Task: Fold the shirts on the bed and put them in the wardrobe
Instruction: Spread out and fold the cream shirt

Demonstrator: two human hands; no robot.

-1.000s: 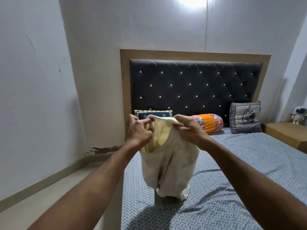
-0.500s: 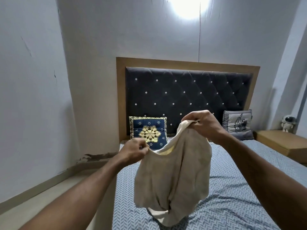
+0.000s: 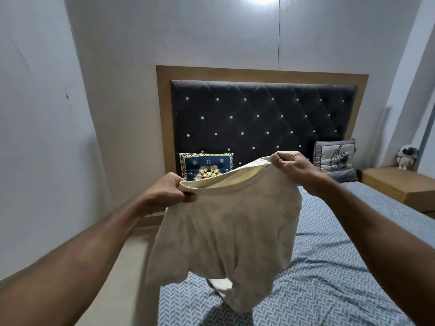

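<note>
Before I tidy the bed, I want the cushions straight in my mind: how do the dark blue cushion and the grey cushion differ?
The dark blue cushion with a gold medallion sits at the headboard's left end; the grey cushion with a printed figure sits at its right end. The cream shirt hides the blue one's lower edge; the grey one shows almost whole. Both lean against the headboard.

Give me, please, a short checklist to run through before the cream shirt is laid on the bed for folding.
1. Left hand grips the shirt's top edge: ok.
2. Right hand grips the top edge: ok.
3. Shirt spread flat between the hands: not ok, lower part hangs bunched.
4. Bare bed sheet below to lay it on: ok.
5. Sleeves free and untwisted: cannot tell.
6. Wardrobe in view: not ok.
</note>
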